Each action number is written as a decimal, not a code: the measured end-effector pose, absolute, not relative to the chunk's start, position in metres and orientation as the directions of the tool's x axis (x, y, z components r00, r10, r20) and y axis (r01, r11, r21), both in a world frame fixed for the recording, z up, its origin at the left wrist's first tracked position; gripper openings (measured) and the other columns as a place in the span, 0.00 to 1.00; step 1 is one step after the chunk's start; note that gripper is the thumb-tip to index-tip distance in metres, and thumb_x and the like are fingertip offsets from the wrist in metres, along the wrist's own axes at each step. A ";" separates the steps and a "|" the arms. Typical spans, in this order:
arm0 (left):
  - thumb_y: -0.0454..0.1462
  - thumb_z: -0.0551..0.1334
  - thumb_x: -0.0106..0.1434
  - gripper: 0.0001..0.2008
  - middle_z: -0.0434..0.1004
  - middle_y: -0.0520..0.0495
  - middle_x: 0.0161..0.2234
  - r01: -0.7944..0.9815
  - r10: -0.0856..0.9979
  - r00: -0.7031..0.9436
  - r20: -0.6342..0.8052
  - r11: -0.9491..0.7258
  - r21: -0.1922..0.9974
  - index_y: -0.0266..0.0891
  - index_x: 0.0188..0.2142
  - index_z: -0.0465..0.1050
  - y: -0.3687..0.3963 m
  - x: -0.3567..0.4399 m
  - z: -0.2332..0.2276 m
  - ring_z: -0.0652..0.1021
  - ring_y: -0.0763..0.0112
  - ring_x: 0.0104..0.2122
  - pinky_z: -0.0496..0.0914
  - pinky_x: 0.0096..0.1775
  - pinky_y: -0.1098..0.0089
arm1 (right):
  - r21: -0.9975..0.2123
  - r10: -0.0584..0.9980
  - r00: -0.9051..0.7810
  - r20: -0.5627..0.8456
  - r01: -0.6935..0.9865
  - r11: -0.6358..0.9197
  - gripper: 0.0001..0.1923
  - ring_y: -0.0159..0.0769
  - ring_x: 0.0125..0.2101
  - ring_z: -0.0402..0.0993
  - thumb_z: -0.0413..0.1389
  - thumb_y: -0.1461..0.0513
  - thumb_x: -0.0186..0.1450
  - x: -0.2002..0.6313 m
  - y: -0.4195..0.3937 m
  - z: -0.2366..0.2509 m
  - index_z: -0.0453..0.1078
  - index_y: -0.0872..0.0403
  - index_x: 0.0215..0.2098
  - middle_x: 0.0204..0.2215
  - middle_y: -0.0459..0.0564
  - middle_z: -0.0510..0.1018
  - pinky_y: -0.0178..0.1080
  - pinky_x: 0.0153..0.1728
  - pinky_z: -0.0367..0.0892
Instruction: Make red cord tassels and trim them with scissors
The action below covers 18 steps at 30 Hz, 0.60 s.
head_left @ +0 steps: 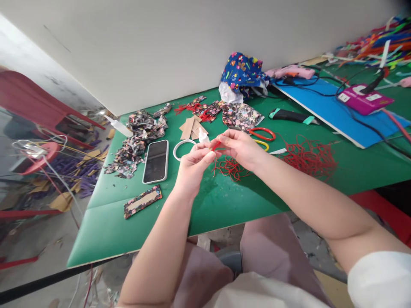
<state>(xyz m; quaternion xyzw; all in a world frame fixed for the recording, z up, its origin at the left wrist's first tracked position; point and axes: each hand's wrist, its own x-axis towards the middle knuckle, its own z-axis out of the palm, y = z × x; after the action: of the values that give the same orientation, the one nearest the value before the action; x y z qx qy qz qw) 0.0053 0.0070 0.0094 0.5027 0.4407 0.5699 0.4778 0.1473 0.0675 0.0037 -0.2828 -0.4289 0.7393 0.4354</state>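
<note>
A thin red cord [215, 146] sits pinched between the fingers of both hands, held just above the green worktop [224, 201]. The left hand [192, 164] has its fingers [205, 156] closed on one end of the piece; the right hand [239, 145] has its fingertips closed on the other end, the two hands touching. Directly below the fingers a small loose tangle of red cord [229, 167] lies on the worktop, and a larger heap of the same red cord [310, 157] lies further to the right. Just behind the fingers stand a small white plastic bottle [203, 136] and a white ring [182, 149]. Red-handled scissors [262, 133] lie just beyond the right hand. Left of the fingers a black smartphone in a white case [156, 161] lies flat, with a floral-edged cardboard strip [143, 201] near it and a pile of dark floral fabric scraps [136, 139] beyond.
</note>
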 end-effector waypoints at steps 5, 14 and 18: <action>0.41 0.66 0.52 0.05 0.74 0.47 0.43 -0.144 0.966 -0.150 0.211 -0.233 0.962 0.43 0.24 0.79 0.009 0.005 0.007 0.71 0.65 0.49 0.66 0.49 0.65 | -0.725 0.681 -0.686 -0.255 -0.330 -0.604 0.06 0.31 0.28 0.77 0.59 0.61 0.58 0.140 0.058 -0.004 0.66 0.55 0.27 0.26 0.45 0.78 0.36 0.32 0.71; 0.40 0.67 0.52 0.07 0.80 0.48 0.35 -0.292 0.988 -0.103 0.114 -0.139 0.946 0.43 0.30 0.79 0.012 0.003 0.004 0.77 0.70 0.38 0.68 0.44 0.68 | -0.629 0.582 -0.792 -0.183 -0.361 -0.689 0.05 0.24 0.19 0.71 0.56 0.62 0.61 0.135 0.054 -0.008 0.67 0.56 0.31 0.21 0.42 0.75 0.33 0.29 0.72; 0.41 0.68 0.51 0.07 0.80 0.49 0.33 -0.361 0.993 -0.070 0.091 -0.111 0.926 0.42 0.29 0.79 0.014 0.003 0.005 0.75 0.76 0.26 0.70 0.34 0.70 | -0.642 0.643 -0.745 -0.177 -0.408 -0.649 0.09 0.20 0.16 0.66 0.60 0.62 0.57 0.132 0.052 -0.007 0.65 0.57 0.26 0.18 0.38 0.70 0.30 0.25 0.71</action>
<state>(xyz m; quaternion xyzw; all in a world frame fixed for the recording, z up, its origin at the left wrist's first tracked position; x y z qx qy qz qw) 0.0033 0.0136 0.0052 0.4103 0.3851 0.6220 0.5444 0.1324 0.0523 -0.0072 -0.1992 -0.2958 0.8859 0.2966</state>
